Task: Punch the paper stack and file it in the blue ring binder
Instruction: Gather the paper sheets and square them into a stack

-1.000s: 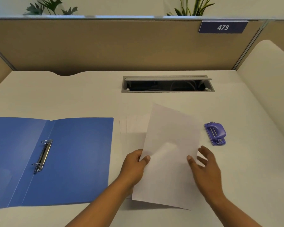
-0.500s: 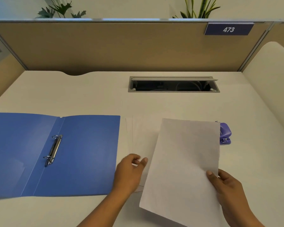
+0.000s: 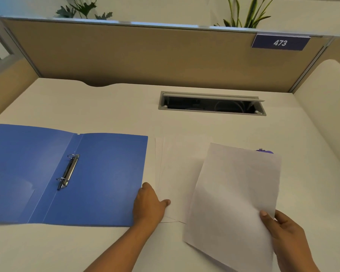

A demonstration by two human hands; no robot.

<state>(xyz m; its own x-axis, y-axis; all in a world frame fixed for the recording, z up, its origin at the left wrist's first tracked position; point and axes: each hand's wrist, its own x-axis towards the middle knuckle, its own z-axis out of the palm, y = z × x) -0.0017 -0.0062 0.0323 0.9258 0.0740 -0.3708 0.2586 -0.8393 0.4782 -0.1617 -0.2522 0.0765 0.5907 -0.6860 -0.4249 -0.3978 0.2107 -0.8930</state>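
The blue ring binder [image 3: 98, 177] lies open and flat on the left of the white desk, its metal ring mechanism [image 3: 68, 171] on the spine. Beside it, several white sheets [image 3: 175, 173] lie on the desk. My left hand [image 3: 148, 204] rests on their lower left corner, thumb stretched out over the paper. My right hand [image 3: 283, 230] pinches the lower right edge of a single white sheet [image 3: 238, 197], lifted and tilted above the desk. That sheet hides nearly all of the purple hole punch [image 3: 264, 151]; only its top edge shows.
A grey cable hatch [image 3: 212, 104] stands open in the desk behind the papers. Brown partition walls [image 3: 145, 55] close off the back and sides, with a sign reading 473 [image 3: 280, 43]. A cream panel [image 3: 330, 107] rises on the right.
My left hand let go of the sheet and settled on the papers lying on the desk. My right hand took the sheet and carried it right, covering the hole punch. The camera view shifted.
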